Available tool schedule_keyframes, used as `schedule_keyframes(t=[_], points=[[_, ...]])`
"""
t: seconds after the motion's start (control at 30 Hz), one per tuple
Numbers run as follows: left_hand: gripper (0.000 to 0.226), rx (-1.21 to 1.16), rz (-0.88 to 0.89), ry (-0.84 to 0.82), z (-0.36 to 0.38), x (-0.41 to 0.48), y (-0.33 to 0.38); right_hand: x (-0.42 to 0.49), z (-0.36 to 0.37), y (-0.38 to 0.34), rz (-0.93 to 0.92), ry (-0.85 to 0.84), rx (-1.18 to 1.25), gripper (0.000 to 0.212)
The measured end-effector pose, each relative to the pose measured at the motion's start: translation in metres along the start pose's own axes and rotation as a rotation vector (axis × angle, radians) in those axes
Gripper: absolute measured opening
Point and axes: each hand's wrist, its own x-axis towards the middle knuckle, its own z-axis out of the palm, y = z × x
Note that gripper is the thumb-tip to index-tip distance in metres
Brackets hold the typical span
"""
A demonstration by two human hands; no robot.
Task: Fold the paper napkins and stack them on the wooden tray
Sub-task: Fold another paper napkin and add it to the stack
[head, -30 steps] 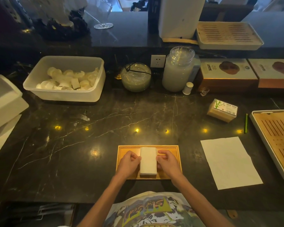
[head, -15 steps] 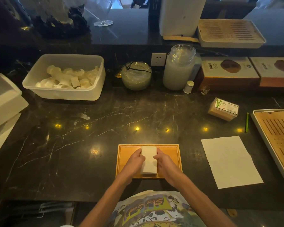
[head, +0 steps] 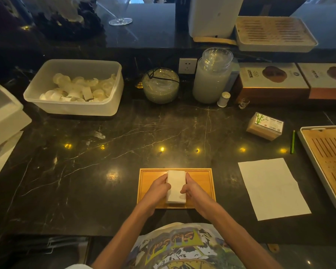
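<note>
A small wooden tray (head: pixel 200 177) lies on the dark marble counter close to me. A stack of folded white napkins (head: pixel 176 183) stands in its middle. My left hand (head: pixel 159 188) presses against the stack's left side. My right hand (head: pixel 191 188) presses against its right side, with the thumb lying over the napkin's edge. Both hands squeeze the stack between them. One unfolded white paper napkin (head: pixel 272 188) lies flat on the counter to the right of the tray.
A slatted tray (head: pixel 332 164) sits at the right edge, with a green pen (head: pixel 292 141) and a small box (head: pixel 265 126) beside it. A plastic tub (head: pixel 76 88), a glass bowl (head: pixel 160 85) and a jar (head: pixel 212 76) line the back. White containers (head: pixel 2 115) stand at the left.
Both hands have closed in on the sides of the napkin stack, sliding forward along it. The stack stays on the tray.
</note>
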Motion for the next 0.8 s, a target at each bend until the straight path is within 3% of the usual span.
schedule_keyframes(t=[0.33,0.5,0.8], points=[[0.054,0.044,0.089,0.088,-0.004,0.001,-0.008,0.004,0.000,-0.001,-0.017,-0.004,-0.085,0.084],[0.059,0.301,0.211,0.071,-0.004,-0.003,-0.012,0.002,-0.002,0.005,-0.097,0.018,-0.154,0.100],[0.063,0.567,0.274,0.043,-0.005,-0.008,-0.016,0.002,-0.004,0.010,-0.186,0.096,-0.424,0.082]])
